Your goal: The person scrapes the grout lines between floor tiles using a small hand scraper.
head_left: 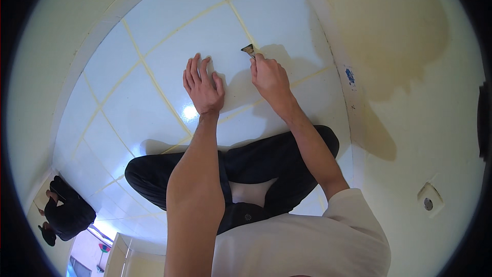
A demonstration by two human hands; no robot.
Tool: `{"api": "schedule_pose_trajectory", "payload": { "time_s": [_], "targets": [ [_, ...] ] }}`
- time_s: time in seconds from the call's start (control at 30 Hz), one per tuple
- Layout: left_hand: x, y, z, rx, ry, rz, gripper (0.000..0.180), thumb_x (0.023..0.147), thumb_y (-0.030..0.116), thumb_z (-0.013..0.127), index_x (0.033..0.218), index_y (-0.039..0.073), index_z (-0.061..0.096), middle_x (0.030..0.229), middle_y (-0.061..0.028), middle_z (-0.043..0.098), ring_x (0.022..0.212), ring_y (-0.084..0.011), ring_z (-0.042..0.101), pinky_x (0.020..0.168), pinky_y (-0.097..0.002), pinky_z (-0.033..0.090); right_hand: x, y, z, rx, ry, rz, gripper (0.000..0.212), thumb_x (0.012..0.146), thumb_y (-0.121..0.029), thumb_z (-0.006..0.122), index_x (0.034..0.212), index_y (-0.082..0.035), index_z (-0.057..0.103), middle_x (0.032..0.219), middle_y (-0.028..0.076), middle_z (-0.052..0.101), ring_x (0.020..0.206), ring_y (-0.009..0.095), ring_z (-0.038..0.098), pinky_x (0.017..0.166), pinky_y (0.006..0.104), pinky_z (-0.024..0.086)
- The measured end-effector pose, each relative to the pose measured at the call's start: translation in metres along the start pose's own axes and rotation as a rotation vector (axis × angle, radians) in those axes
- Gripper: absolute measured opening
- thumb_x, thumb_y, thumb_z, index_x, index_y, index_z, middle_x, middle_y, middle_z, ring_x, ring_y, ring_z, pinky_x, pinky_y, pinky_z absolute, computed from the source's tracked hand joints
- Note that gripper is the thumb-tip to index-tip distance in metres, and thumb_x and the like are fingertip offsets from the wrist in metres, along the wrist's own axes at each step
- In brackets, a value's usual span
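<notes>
My right hand (271, 78) is closed around the handle of a small putty knife (248, 50). Its dark, stained blade points up and left, close to a yellowish grout line (241, 22) between pale floor tiles. Most of the handle is hidden by my fingers. To the left, my left hand (204, 86) is spread with the palm down over a tile (169, 66), fingers pointing away from me and nothing in them. Whether the blade touches the floor I cannot tell.
My crossed legs (271, 156) in dark trousers rest on the tiles. A cream wall (379, 118) with a brownish stain (400, 36) rises on the right, with a wall fitting (428, 201). Another person (69, 210) in dark clothes crouches at the lower left near a doorway (92, 251).
</notes>
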State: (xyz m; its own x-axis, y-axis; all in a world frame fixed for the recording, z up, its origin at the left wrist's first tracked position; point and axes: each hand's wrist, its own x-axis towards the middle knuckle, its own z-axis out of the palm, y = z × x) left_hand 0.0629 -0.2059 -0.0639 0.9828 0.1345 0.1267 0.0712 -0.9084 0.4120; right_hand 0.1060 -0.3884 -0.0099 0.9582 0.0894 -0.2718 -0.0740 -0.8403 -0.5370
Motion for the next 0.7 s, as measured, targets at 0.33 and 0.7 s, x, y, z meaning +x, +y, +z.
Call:
{"api": "schedule_pose_trajectory", "payload": {
  "time_s": [0.33, 0.7],
  "targets": [
    [0.000, -0.003, 0.004, -0.013, -0.001, 0.026, 0.054, 0.095, 0.018, 0.051, 0.149, 0.015, 0.048, 0.160, -0.0092, 0.040, 0.152, -0.0307, 0.030, 0.126, -0.0524, 0.018, -0.017, 0.015, -0.013, -0.039, 0.070, -0.183, 0.023, 0.101, -0.023, 0.061, 0.093, -0.001, 0.063, 0.077, 0.017, 0.067, 0.069, 0.038, 0.067, 0.061, 0.0476, 0.051],
    [0.000, -0.004, 0.003, 0.048, -0.050, 0.012, 0.060, 0.096, 0.021, 0.048, 0.155, 0.017, 0.042, 0.166, -0.0077, 0.033, 0.155, -0.0284, 0.026, 0.128, -0.0519, 0.014, -0.014, 0.010, -0.013, 0.064, 0.066, -0.242, 0.044, 0.093, -0.005, 0.062, 0.136, 0.003, 0.056, 0.087, 0.019, 0.065, 0.074, 0.035, 0.067, 0.066, 0.0448, 0.054]
  ]
}}
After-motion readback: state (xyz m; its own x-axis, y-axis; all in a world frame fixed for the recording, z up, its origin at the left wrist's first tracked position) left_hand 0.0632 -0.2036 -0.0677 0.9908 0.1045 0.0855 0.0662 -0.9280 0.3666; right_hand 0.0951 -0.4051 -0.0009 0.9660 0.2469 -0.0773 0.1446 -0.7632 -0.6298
